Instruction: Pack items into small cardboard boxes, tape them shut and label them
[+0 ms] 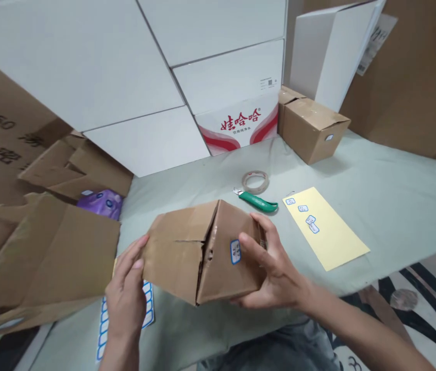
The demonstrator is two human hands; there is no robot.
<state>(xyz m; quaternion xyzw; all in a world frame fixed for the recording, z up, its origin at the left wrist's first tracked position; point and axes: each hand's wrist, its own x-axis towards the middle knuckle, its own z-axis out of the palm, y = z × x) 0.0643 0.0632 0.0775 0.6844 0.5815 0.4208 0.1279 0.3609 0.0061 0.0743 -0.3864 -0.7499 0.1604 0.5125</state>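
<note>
Between my two hands a small brown cardboard box (179,237) is held tilted above the table. My left hand (127,288) grips its left end, fingers along the edge and thumb on the side. My right hand (275,268) is spread around the right end, with the fingertips pressing on the cardboard. On the right face sits a blue-edged sticker (235,251) with small writing. A dark gap runs along the flap's edge. Under my left forearm lies a sheet of blue-bordered labels (147,309), partly hidden.
Behind the box lie a green utility knife (258,201) and a tape roll (255,189). A yellow sheet (330,237) with several stickers is at right. Another carton (313,126) stands by stacked white boxes (225,77). Leftward, an open carton (67,252) adjoins a purple package (104,204).
</note>
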